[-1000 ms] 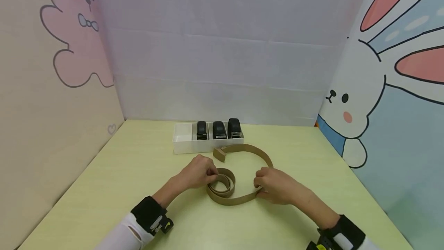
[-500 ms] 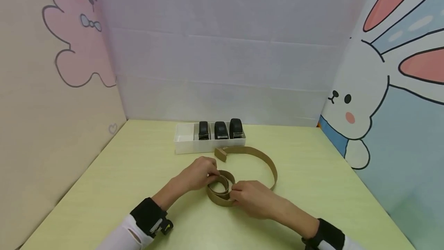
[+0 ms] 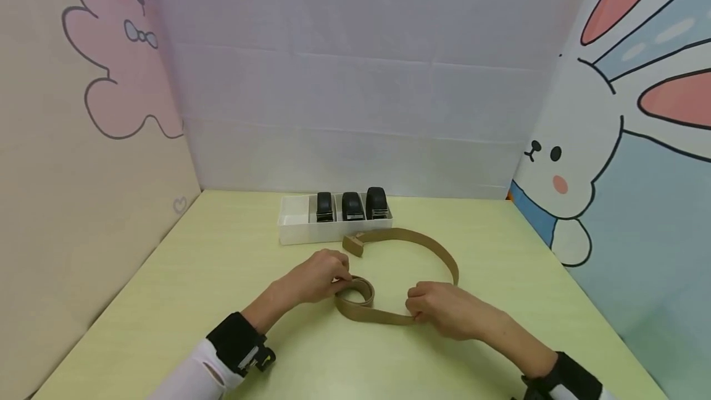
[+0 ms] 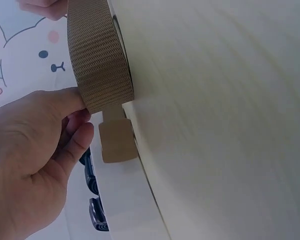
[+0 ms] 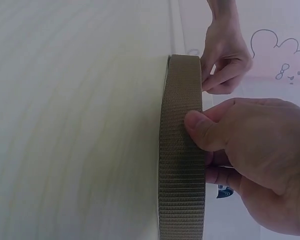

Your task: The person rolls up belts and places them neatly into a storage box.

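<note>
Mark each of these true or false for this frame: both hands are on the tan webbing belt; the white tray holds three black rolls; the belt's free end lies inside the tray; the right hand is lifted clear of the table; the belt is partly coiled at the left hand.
1. Both the left hand and the right hand grip the tan belt. True.
2. The white tray holds three black rolls. True.
3. The belt's free end lies inside the tray. False: the free end lies on the table in front of the tray.
4. The right hand holds nothing. False: it pinches the belt.
5. A small coil sits at the left hand. True.
</note>
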The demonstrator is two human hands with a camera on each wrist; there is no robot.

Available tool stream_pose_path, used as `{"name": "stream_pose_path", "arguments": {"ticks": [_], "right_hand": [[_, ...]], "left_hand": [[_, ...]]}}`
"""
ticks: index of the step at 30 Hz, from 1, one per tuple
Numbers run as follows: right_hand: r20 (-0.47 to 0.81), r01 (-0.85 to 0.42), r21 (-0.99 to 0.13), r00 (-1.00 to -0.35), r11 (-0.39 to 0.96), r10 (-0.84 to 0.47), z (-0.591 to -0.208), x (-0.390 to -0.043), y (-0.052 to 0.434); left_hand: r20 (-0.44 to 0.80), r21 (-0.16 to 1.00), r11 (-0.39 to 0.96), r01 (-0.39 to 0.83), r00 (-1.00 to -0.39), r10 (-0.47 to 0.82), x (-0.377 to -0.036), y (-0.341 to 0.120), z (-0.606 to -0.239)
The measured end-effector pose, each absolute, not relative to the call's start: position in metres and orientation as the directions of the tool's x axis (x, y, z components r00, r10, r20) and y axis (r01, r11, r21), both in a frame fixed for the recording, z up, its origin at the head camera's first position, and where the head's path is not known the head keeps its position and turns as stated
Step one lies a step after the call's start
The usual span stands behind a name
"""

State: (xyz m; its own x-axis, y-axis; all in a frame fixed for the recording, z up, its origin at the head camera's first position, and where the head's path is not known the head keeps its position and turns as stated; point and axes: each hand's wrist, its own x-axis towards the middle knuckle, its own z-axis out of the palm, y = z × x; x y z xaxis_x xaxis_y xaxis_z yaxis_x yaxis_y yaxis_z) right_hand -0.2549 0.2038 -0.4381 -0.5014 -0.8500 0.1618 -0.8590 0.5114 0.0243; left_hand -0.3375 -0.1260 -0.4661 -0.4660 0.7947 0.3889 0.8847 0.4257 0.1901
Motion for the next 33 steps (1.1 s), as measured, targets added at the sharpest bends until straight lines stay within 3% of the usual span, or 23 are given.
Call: {"name": "stream_pose_path", "arguments": {"ticks": [7,16,19,23,27,30,33], "right_hand": [[0.145,-0.844,-0.011,-0.532,0.536,-0.834,-0.436,-0.252,0.208],[0.218,-0.854,-0.024,-0.512,0.519,-0.831,-0.44,-0.252,0.21],[0.235,-0.852,-0.08,-0.521,0.518,-0.821,-0.444,-0.254,0.213],[0.313,-0.785,-0.155,-0.615,0.6,-0.723,-0.446,-0.264,0.22],[0.473,-0.53,-0.102,-0.77,0.842,-0.427,-0.449,-0.282,0.23],[0.421,-0.357,-0.2,-0.872,0.912,-0.249,-0.451,-0.296,0.237],[0.313,-0.337,-0.34,-0.921,0.878,-0.232,-0.453,-0.308,0.239]], "left_hand": [[0.419,0.316,0.488,0.813,-0.581,0.697,-0.341,-0.128,-0.468],[0.399,0.405,0.514,0.756,-0.652,0.645,-0.34,-0.128,-0.469],[0.393,0.423,0.522,0.741,-0.669,0.631,-0.34,-0.127,-0.47],[0.376,0.449,0.532,0.717,-0.692,0.616,-0.338,-0.125,-0.47],[0.367,0.467,0.538,0.702,-0.707,0.604,-0.335,-0.125,-0.471],[0.374,0.465,0.535,0.705,-0.704,0.603,-0.334,-0.124,-0.471],[0.395,0.451,0.526,0.721,-0.69,0.607,-0.334,-0.121,-0.472]]}}
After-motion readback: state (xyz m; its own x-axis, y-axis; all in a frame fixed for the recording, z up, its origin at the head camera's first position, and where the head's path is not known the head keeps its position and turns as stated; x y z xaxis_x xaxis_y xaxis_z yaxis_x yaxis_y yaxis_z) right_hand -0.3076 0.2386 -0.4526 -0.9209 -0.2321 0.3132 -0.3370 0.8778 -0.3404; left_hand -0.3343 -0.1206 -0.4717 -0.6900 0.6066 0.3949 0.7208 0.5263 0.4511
